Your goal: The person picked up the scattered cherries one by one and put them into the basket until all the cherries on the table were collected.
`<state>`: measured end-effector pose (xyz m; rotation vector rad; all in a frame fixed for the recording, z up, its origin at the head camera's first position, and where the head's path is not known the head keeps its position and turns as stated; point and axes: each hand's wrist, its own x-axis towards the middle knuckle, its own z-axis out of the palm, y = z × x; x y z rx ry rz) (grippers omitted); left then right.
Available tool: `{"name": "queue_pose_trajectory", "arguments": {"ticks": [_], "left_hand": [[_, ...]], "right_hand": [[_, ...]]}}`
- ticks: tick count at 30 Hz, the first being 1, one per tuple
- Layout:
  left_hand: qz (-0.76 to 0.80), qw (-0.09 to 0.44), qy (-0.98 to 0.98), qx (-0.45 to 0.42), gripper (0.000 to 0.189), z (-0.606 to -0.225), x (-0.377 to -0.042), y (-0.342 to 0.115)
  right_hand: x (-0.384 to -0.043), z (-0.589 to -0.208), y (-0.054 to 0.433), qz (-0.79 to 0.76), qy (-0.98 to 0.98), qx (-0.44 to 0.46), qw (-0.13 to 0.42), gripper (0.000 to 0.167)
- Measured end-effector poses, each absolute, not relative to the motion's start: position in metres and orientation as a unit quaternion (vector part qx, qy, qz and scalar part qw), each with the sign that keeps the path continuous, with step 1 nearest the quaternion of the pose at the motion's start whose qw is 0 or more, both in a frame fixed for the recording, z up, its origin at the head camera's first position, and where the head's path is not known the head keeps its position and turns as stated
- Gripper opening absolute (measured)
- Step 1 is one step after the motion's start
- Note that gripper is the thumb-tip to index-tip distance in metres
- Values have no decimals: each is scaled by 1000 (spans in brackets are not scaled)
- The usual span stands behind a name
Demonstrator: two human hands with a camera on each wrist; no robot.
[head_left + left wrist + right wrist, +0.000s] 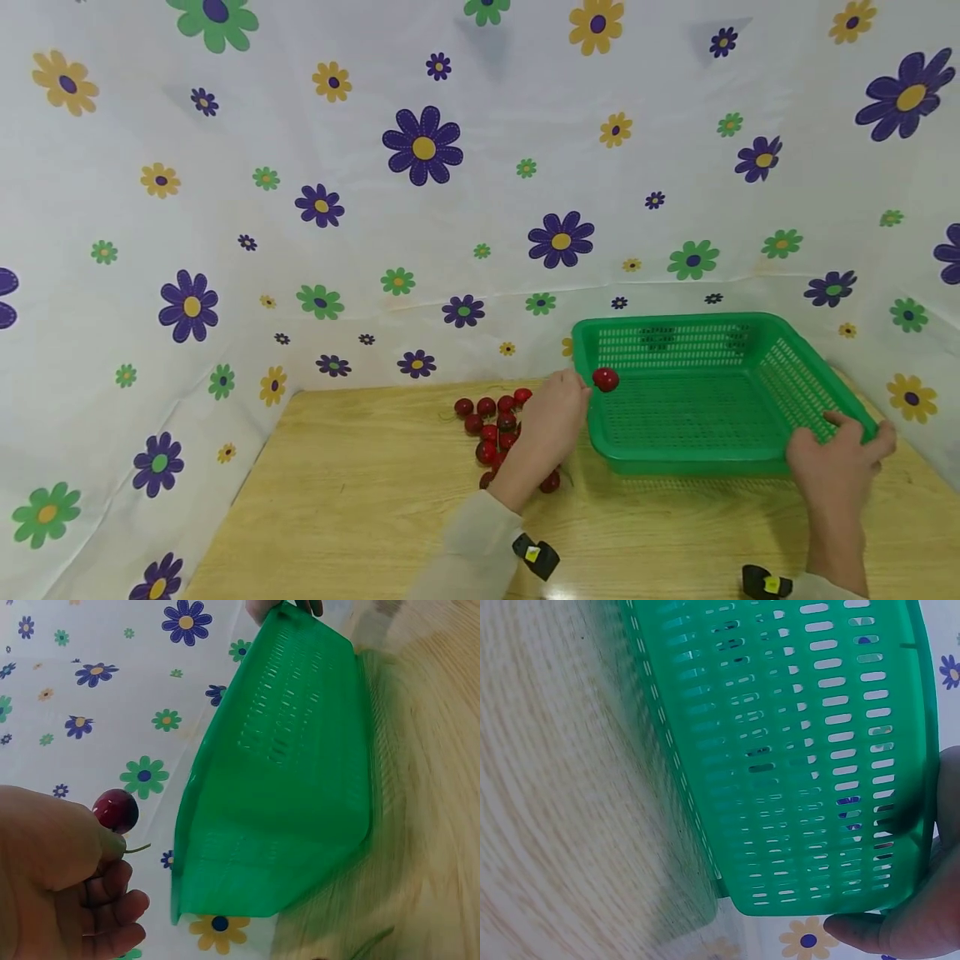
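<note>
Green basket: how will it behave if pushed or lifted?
The green basket is probably light for its size: its walls look thin and slotted. Likely fairly stiff, since the rim shows no obvious sag. Seems unlikely to tip when pushed: broad base, low sides.

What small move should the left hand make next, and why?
Probably lower the cherry into the green basket and let go: the left hand pinches it close by the basket's left end, while the right hand grips the right side.
</note>
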<state>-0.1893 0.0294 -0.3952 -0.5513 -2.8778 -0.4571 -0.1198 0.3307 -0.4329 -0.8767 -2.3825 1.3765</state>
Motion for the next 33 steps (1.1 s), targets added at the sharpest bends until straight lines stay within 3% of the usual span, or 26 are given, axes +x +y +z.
{"name": "queue_pose_trajectory", "arguments": {"ticks": [9, 14, 23, 33], "left_hand": [[12, 133, -966, -221, 25, -404, -197, 66], [30, 85, -975, -203, 21, -407, -198, 84], [60, 20, -979, -196, 33, -412, -202, 104], [113, -32, -961, -250, 11, -416, -212, 112]], "right_hand": [[-121, -432, 332, 473, -816, -303, 138, 64], [-120, -433, 333, 469, -818, -302, 138, 64], [-121, -431, 334, 468, -823, -294, 126, 64], [-119, -431, 332, 475, -821, -292, 121, 63]]}}
